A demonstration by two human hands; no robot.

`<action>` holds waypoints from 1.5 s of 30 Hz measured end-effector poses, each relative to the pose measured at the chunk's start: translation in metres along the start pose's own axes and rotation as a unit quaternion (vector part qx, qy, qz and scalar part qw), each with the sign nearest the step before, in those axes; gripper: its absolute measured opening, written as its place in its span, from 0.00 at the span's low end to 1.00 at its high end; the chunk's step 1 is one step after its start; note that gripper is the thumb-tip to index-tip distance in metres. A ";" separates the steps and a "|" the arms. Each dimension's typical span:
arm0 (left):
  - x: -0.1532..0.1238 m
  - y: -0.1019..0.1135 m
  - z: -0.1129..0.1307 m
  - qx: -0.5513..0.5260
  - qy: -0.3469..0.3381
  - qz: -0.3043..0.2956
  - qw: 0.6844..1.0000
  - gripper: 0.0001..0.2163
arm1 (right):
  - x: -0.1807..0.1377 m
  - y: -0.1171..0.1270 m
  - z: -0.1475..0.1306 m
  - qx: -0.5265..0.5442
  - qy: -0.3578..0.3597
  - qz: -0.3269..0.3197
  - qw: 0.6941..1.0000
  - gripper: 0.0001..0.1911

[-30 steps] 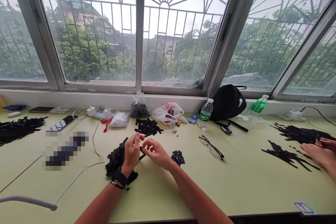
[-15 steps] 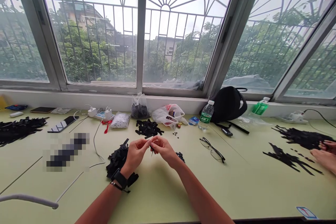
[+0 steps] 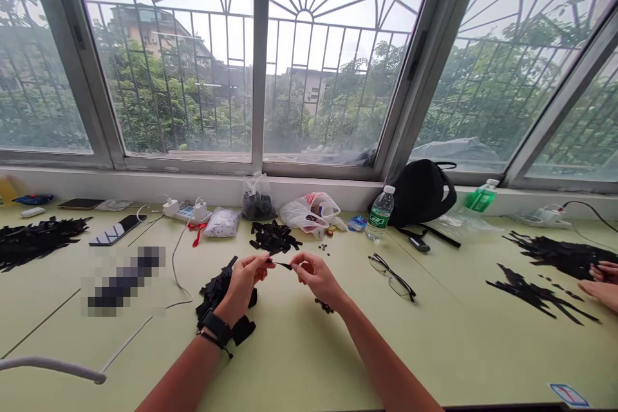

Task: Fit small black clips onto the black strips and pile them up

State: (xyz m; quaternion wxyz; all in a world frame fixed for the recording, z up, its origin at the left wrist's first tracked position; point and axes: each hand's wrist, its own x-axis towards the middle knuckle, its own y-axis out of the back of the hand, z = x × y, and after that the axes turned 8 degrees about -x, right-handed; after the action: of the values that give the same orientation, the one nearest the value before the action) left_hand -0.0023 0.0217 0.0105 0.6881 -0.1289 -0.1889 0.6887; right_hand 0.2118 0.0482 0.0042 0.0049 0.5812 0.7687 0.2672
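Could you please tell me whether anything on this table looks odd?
Mildly, yes: a few small dark round pieces lie scattered near the white plastic bag, apart from the shiny black cluster near the right hand. Also, a blocky, pixelated dark patch hides whatever is there.

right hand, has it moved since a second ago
Yes. The right hand, pinching a black strip, has moved rightward, ending up nearer the standing green-labelled bottle.

Left wrist (image 3: 226,313): black watch (image 3: 217,327), broad black strap; thin dark cord bracelet (image 3: 212,340) just beside it, elbow side, short loose end hanging; left hand (image 3: 244,278), right hand (image 3: 316,275), both forearms (image 3: 386,351) bare
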 end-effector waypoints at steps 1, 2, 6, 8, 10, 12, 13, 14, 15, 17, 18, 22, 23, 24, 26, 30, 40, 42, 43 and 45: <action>0.000 0.000 0.000 0.000 0.000 -0.002 1.000 0.20 | -0.001 -0.001 0.000 0.006 -0.003 0.010 1.000 0.19; -0.001 0.000 0.000 0.004 -0.002 -0.004 1.000 0.21 | -0.003 -0.003 -0.001 0.014 -0.006 0.020 1.000 0.19; -0.001 0.001 -0.004 0.047 -0.031 -0.031 0.998 0.18 | -0.007 -0.008 -0.006 0.062 -0.024 -0.006 0.998 0.21; -0.001 0.002 -0.007 0.066 -0.040 -0.049 0.996 0.15 | -0.009 -0.010 -0.010 0.065 -0.028 -0.050 0.996 0.24; -0.001 0.002 -0.007 0.069 -0.041 -0.061 0.995 0.15 | -0.009 -0.011 -0.013 0.058 -0.026 -0.057 0.996 0.27; -0.003 0.001 -0.006 0.063 -0.037 -0.075 0.994 0.16 | -0.009 -0.011 -0.016 0.066 -0.046 -0.021 0.997 0.27; -0.004 0.000 -0.005 0.063 -0.034 -0.086 0.994 0.16 | -0.009 -0.011 -0.017 0.076 -0.068 -0.006 0.995 0.27; -0.005 -0.001 -0.003 0.065 -0.030 -0.098 0.993 0.17 | -0.009 -0.011 -0.017 0.089 -0.094 -0.003 0.992 0.28; -0.006 -0.002 -0.001 0.071 -0.025 -0.112 0.991 0.17 | -0.009 -0.012 -0.017 0.103 -0.115 -0.013 0.988 0.29; -0.008 -0.003 0.002 0.091 -0.019 -0.137 0.986 0.16 | -0.009 -0.013 -0.017 0.123 -0.128 -0.043 0.983 0.29; -0.009 -0.003 0.003 0.103 -0.018 -0.145 0.984 0.15 | -0.009 -0.014 -0.016 0.126 -0.121 -0.051 0.983 0.28; -0.008 -0.001 0.002 0.147 -0.020 -0.133 0.980 0.11 | -0.011 -0.019 -0.014 0.103 -0.090 -0.032 0.990 0.23; -0.008 -0.001 0.001 0.153 -0.021 -0.121 0.981 0.11 | -0.011 -0.020 -0.014 0.094 -0.085 -0.031 0.991 0.23; -0.007 0.000 -0.001 0.156 -0.021 -0.111 0.981 0.11 | -0.011 -0.021 -0.014 0.081 -0.077 -0.034 0.993 0.22; -0.006 0.002 -0.003 0.153 -0.019 -0.093 0.984 0.12 | -0.011 -0.023 -0.014 0.052 -0.058 -0.047 0.996 0.20; -0.002 0.004 -0.007 0.135 -0.032 -0.062 0.988 0.15 | -0.008 -0.017 -0.012 -0.013 -0.027 -0.027 0.999 0.18; 0.004 0.009 -0.011 0.118 -0.028 -0.018 0.992 0.18 | -0.016 0.077 0.031 -0.208 -0.047 -0.026 0.977 0.11; 0.005 0.010 -0.012 0.121 -0.029 -0.020 0.992 0.18 | -0.021 0.085 0.036 -0.223 -0.050 -0.042 0.973 0.10; 0.005 0.010 -0.012 0.122 -0.030 -0.022 0.992 0.18 | -0.022 0.086 0.038 -0.229 -0.051 -0.046 0.971 0.10; 0.005 0.010 -0.012 0.124 -0.030 -0.025 0.992 0.17 | -0.024 0.088 0.038 -0.233 -0.056 -0.052 0.970 0.10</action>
State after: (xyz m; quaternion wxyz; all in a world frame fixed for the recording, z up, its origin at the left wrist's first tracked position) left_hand -0.0062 0.0282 -0.0044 0.7098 -0.0171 -0.1260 0.6928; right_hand 0.3099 0.0583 0.0007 0.1972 0.5377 0.7128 0.4048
